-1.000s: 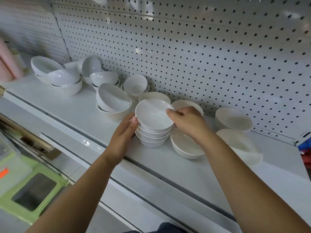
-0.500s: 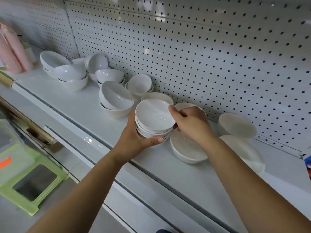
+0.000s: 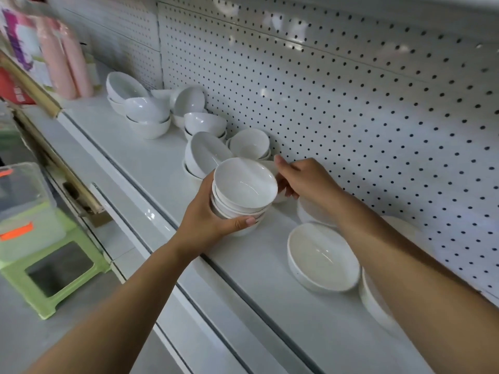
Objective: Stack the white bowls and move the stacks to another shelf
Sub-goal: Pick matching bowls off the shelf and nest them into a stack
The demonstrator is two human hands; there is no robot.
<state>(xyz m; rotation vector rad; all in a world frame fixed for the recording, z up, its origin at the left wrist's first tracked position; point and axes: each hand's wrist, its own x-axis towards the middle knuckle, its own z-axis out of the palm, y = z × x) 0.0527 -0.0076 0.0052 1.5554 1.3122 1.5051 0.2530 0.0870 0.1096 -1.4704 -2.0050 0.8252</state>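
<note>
Stacked white bowls (image 3: 244,190) stand upright in the left hand (image 3: 208,220), thumb in front and fingers wrapped behind, just left of the right hand (image 3: 305,182), whose fingers curl at another bowl (image 3: 270,167), grip unclear.

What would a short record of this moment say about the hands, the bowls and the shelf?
Left hand: grips the stack of white bowls from the side
Right hand: seems to pinch the back bowl just behind the stack
Stack: upright; lifted or resting, cannot tell
Wide bowl: alone on the shelf, right of the stack
Other bowls: small piles farther left, some tilted
Backing: pegboard
</note>
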